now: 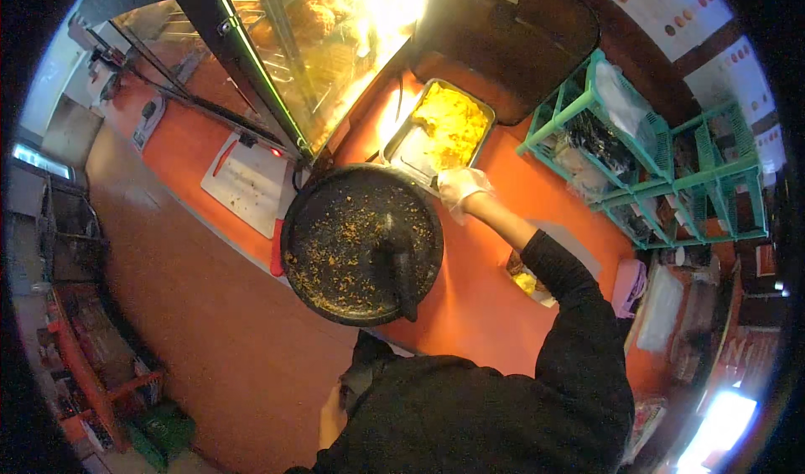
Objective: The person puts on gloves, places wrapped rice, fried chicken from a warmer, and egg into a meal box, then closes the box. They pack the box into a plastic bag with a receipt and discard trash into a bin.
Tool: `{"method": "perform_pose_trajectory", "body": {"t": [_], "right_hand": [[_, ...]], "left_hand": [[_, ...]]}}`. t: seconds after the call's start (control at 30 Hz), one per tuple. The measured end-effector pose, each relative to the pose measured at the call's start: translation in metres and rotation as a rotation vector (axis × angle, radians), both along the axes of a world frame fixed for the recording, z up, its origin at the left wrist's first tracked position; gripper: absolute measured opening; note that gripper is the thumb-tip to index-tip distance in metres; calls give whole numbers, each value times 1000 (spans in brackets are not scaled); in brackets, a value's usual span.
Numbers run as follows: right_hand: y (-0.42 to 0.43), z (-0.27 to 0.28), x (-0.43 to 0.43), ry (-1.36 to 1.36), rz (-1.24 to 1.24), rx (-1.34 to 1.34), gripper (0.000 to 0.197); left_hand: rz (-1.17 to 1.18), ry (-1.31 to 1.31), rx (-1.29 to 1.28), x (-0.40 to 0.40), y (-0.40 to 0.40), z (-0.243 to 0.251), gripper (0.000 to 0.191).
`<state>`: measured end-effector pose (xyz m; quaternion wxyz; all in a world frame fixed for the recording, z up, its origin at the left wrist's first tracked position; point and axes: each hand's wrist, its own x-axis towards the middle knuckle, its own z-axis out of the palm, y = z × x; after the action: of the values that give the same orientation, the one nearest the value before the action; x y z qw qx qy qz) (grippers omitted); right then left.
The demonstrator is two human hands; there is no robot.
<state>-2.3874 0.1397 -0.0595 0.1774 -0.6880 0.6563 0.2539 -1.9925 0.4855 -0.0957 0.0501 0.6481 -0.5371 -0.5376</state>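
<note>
My right hand (464,188), in a clear plastic glove, is at the near corner of a rectangular metal tray (405,150). Yellow mashed-looking food (454,125) fills the tray's far and right parts; bare metal shows at its left. The fingers curl downward, and whether they grip a utensil is hidden. Below my right sleeve sits a small paper container (544,296) holding yellow and brown food. My left hand (333,418) shows only partly, low beside my body; its fingers cannot be made out.
A large round black object (339,247), speckled with brownish bits, overlaps the orange counter (497,339). A lit glass cabinet (295,52) stands behind it. Left are a white cutting board (242,184) and a red-handled tool (225,159). Green plastic racks (560,118) hold packaged goods at right.
</note>
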Motion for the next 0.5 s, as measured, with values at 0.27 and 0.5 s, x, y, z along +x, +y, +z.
{"method": "perform_pose_trajectory", "body": {"t": [0.27, 0.5], "right_hand": [[-8, -71, -21, -92, 89, -30, 39], [-36, -63, -36, -282, 116, 89, 51]], "left_hand": [[18, -1, 7, 4, 6, -1, 41], [24, 11, 12, 4, 16, -2, 41]]}}
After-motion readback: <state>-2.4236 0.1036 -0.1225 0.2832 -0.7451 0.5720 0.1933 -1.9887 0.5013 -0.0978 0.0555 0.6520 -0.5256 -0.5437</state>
